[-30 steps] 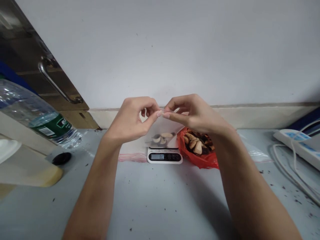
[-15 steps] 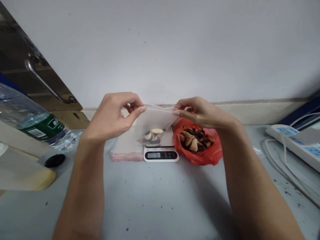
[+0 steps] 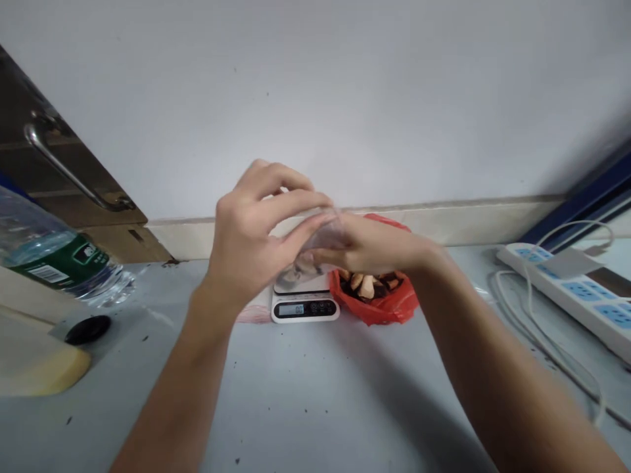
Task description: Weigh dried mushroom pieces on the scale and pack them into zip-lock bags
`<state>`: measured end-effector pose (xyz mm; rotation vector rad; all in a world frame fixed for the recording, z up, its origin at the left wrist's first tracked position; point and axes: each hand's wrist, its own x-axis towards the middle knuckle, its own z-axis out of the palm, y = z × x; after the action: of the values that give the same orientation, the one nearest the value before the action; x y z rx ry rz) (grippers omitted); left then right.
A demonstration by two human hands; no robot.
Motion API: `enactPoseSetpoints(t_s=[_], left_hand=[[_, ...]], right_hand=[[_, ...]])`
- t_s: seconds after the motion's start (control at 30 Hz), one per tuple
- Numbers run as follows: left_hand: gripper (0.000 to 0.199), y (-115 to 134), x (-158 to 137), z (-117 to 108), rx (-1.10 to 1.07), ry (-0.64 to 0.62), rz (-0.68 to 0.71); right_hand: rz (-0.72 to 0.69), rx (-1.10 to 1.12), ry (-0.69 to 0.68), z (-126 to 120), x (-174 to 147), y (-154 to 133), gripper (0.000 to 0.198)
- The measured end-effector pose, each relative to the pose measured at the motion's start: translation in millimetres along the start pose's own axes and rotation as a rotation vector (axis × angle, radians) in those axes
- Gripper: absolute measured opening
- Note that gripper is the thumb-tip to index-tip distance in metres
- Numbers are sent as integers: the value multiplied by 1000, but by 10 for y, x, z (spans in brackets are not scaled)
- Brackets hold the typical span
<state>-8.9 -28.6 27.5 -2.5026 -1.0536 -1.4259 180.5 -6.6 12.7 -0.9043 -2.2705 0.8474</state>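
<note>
A small clear zip-lock bag (image 3: 329, 233) with pale and dark pieces in its lower part hangs above the digital kitchen scale (image 3: 305, 309). My left hand (image 3: 269, 226) pinches its top edge between thumb and fingers. From the other side, my right hand (image 3: 367, 243) grips the bag, its fingertips partly hidden and blurred. The scale's display reads 0.0. Just right of the scale stands an open red plastic bag (image 3: 384, 312), full of brown and cream pieces (image 3: 367, 287) that resemble dried mushroom.
A stack of red-edged zip bags (image 3: 254, 314) lies left of the scale, mostly behind my left arm. Farther left are a green-labelled water bottle (image 3: 64, 263), a black cap (image 3: 89, 330) and a translucent container (image 3: 39, 368). A white power strip (image 3: 576, 289) with cables (image 3: 522, 322) lies right.
My hands have come together; the zip bag's mouth, stretched between them before, is now bunched and largely covered. The view has shifted slightly to the right.
</note>
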Motion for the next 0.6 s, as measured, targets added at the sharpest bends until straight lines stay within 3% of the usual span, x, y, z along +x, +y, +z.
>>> enactPoseSetpoints(t_s=[0.1, 0.17, 0.23, 0.33, 0.4, 0.47, 0.53, 0.6], left_hand=[[8, 171, -6, 114, 14, 86, 15], [12, 222, -29, 199, -7, 64, 58], [17, 215, -67, 320, -51, -29, 139], [20, 155, -136, 545, -114, -306, 198], [21, 125, -178, 675, -135, -476, 174], [23, 116, -204, 757, -140, -579, 131], [25, 123, -210, 780, -134, -637, 85], [27, 129, -197, 755, -127, -690, 35]], right_hand=[[38, 119, 57, -163, -256, 55, 17], [48, 162, 271, -355, -513, 136, 23], [66, 56, 518, -548, -812, 263, 29], [146, -379, 778, -706, -1278, 579, 37], [199, -659, 663, -673, -1562, 863, 52], [299, -820, 409, -554, -1786, 1143, 58], [432, -828, 153, -424, -1925, 1337, 58], [509, -773, 18, -355, -1964, 1390, 71]])
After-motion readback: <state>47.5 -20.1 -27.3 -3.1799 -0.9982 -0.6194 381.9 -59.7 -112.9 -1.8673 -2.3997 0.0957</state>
